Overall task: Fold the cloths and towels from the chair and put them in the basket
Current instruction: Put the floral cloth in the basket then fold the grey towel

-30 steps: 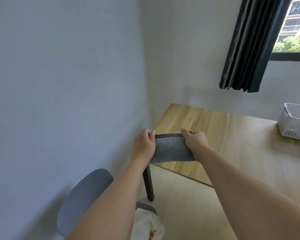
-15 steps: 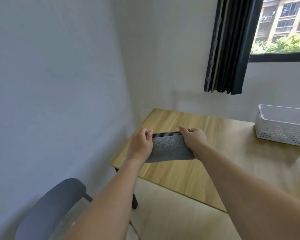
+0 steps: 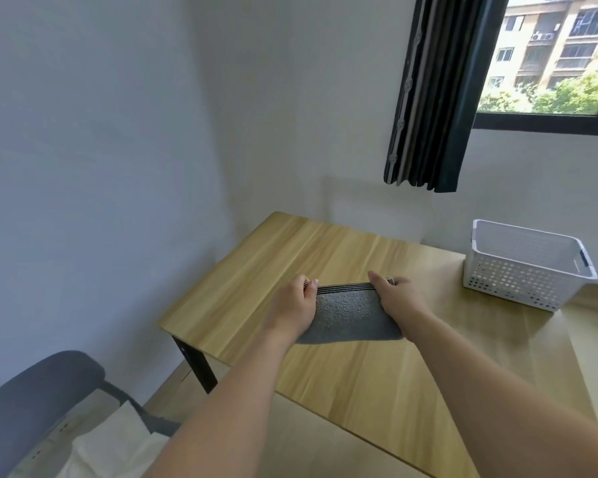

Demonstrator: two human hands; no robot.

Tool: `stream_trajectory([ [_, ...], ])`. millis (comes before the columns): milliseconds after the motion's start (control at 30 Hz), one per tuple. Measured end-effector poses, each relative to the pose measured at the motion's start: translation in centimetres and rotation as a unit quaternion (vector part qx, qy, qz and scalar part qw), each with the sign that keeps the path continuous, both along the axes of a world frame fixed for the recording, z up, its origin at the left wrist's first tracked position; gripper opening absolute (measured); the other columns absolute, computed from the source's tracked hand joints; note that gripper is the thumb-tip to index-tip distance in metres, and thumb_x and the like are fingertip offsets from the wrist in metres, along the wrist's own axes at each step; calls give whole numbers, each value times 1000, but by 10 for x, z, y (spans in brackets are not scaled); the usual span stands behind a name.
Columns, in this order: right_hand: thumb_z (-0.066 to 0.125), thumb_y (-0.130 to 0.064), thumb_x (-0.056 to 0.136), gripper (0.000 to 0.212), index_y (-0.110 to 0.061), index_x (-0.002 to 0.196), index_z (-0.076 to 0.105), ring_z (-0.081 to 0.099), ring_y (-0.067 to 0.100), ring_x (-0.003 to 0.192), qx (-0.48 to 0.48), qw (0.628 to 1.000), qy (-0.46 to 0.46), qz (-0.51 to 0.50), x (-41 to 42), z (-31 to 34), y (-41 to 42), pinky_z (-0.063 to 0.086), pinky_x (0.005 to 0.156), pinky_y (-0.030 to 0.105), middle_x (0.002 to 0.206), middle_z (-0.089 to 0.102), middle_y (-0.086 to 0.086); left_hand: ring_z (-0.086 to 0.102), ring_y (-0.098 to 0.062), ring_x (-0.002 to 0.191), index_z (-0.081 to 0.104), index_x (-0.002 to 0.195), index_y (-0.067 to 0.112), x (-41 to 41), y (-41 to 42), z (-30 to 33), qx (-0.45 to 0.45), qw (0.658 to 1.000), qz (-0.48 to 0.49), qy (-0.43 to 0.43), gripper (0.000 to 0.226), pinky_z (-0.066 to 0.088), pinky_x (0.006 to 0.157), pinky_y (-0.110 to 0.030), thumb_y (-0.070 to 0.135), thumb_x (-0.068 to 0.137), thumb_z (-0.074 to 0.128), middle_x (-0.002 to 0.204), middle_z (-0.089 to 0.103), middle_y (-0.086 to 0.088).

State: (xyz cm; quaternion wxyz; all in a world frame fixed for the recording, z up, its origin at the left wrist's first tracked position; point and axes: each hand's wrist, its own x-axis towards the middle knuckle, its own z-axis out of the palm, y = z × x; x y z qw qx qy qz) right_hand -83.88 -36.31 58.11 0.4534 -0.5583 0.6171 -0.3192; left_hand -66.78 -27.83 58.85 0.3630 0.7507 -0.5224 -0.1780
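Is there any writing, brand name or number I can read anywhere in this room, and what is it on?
None can be read.
The grey towel, held by the left hand and right hand, shows only dark stripes.
The white basket carries only holes.
The white cloth on the chair shows no legible print.

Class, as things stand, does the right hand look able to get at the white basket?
Probably yes: only bare wooden table lies between the right hand and the white basket, though that hand grips the folded grey towel.
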Motion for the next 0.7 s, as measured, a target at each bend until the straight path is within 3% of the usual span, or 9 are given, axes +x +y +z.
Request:
stream_trajectory([
  [133,58,-57,83,47,-11,70,56,58,24,73,-14,1000,7,14,-52,3,-35,47,73,34,74,61,6,50,-23,69,50,80,12,-55,-24,2,-9,1000,9,6,31,36,61,-33,34,100,42,71,56,-1],
  [267,57,-58,83,46,-13,75,61,60,24,78,-22,999,14,37,-113,3,-71,48,75,34,79,64,5,54,-23,73,54,84,11,-118,-53,1,-12,999,40,19,32,35,61,-31,36,99,42,75,59,1],
  [500,59,-52,85,47,-10,65,60,57,22,71,-39,995,55,76,-218,0,-119,42,65,32,70,61,5,56,-18,71,53,88,15,-231,-89,-15,-14,997,53,57,29,37,59,-31,40,98,43,75,60,3],
  [600,59,-53,86,48,-6,75,64,58,20,72,-18,996,58,73,-256,-18,-133,43,70,33,76,64,7,55,-18,70,54,86,15,-260,-112,-33,12,998,26,61,30,37,60,-32,41,98,44,73,59,4],
  [700,59,-54,86,49,-8,68,56,54,19,66,-6,994,82,78,-300,-35,-155,40,61,30,70,59,6,53,-17,68,55,83,17,-300,-136,-54,45,995,20,92,30,37,60,-32,42,97,45,70,57,5],
])
